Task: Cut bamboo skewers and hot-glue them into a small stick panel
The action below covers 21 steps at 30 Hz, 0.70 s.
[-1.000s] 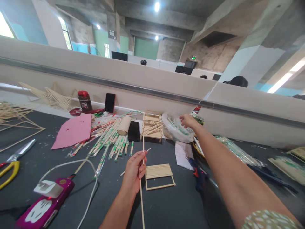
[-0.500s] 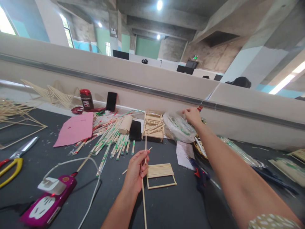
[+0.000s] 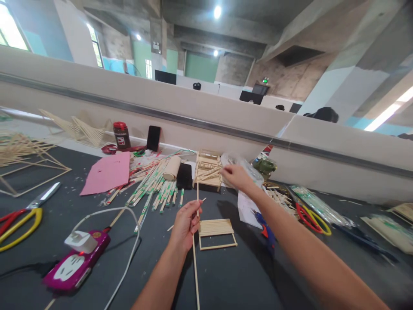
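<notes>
Thin stick (image 3: pixel 195 269) upright-slanting in left hand (image 3: pixel 185 226), fingers curled narrow around it. Slatted frame (image 3: pixel 215 228) flat on black table (image 3: pixel 226 277), just right of that hand. Right hand (image 3: pixel 234 175) beside small wooden model (image 3: pixel 208 174) piled with sticks; fingers drawn together, cannot tell if gripping anything. Wrapped chopsticks (image 3: pixel 145 185) farther left: green and red print, illegible. Jar (image 3: pixel 121 137), red lid: label too small to read.
</notes>
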Motion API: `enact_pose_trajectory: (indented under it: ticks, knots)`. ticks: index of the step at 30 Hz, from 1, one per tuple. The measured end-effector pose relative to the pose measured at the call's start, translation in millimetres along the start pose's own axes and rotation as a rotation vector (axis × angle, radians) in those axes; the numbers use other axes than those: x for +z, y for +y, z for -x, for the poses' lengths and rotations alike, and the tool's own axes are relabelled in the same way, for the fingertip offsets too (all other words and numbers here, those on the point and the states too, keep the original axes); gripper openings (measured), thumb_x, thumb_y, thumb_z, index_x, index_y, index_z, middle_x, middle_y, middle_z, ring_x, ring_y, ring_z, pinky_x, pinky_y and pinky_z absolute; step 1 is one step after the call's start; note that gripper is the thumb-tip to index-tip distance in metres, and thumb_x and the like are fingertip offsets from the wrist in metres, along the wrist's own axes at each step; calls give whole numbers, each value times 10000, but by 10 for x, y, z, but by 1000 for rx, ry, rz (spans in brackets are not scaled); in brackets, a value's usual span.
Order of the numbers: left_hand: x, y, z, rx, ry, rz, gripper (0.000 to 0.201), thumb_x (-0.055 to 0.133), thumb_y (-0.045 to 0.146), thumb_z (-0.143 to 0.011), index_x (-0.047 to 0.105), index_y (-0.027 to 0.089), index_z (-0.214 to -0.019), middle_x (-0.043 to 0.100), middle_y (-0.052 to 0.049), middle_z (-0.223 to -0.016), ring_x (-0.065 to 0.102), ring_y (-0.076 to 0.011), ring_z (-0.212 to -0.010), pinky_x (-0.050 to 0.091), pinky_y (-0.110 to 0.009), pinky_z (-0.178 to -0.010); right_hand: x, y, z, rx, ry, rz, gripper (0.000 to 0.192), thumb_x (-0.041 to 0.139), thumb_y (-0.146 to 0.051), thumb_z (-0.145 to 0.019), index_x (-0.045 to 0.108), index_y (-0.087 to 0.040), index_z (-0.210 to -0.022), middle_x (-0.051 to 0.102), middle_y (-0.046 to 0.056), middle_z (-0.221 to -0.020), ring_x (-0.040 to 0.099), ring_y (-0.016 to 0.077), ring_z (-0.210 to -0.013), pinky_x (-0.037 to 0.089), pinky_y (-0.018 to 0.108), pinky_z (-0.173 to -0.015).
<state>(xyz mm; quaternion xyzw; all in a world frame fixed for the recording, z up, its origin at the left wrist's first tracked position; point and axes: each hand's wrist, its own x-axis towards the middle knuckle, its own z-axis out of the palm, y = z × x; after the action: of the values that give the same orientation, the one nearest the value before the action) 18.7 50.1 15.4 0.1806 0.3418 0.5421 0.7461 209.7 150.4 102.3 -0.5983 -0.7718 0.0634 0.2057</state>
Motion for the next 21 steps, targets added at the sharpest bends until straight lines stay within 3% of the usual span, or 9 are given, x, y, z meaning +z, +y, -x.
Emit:
enact_pose_trajectory:
  ticks: [3, 6, 8, 11, 14, 17, 21]
  knots:
    - [22, -43, 20, -4, -61, -57, 350, 798, 309, -600, 613, 135, -841, 547, 45, -591, 258, 15, -350, 134, -117, -291, 313, -315, 244, -104, -334, -435, 351, 500, -424, -830, 642, -150, -663, 593, -7, -573, 480, 106, -527, 325, 219, -514]
    - [25, -38, 23, 23, -90, -154, 357, 803, 350, -588, 598, 134, -786, 579, 24, -628, 250, 17, -349, 116, -124, -293, 487, -476, 361, -30, -310, -598, 271, 509, -364, -827, 618, -152, -699, 605, -16, -590, 466, 90, -492, 334, 210, -509]
    - [0, 29, 11, 138, -2, -169, 373, 796, 363, -587, 609, 137, -818, 589, 22, -670, 273, 15, -353, 113, -125, -297, 503, -471, 366, -26, -181, -467, 255, 453, -311, -873, 605, -159, -735, 636, 6, -654, 525, 108, -558, 360, 215, -556]
    - [-83, 186, -30, 378, 230, 14, 323, 729, 339, -650, 616, 147, -884, 572, 33, -683, 321, 3, -379, 140, -122, -314, 512, -345, 350, -93, -67, -35, 213, 417, -236, -910, 622, -181, -888, 680, 52, -847, 601, 157, -774, 378, 237, -672]
    - [-169, 293, -83, 315, 342, 232, 151, 611, 244, -726, 609, 117, -808, 557, 18, -617, 346, -18, -384, 194, -143, -328, 646, -190, 386, -133, -187, 251, 208, 443, -204, -907, 639, -220, -973, 676, 62, -947, 610, 182, -898, 374, 245, -719]
    - [-202, 299, -122, 213, 335, 311, 98, 547, 178, -768, 602, 97, -767, 560, -2, -586, 375, -33, -393, 238, -159, -351, 836, -118, 451, -89, -244, 334, 213, 454, -208, -904, 659, -228, -962, 668, 71, -954, 613, 192, -915, 379, 250, -710]
    - [-182, 250, -127, 229, 296, 362, 195, 492, 222, -862, 597, 97, -756, 535, 3, -562, 387, -36, -396, 253, -156, -360, 882, -222, 535, -27, -109, 232, 232, 503, -236, -881, 631, -214, -1073, 663, 76, -982, 606, 188, -920, 392, 251, -732]
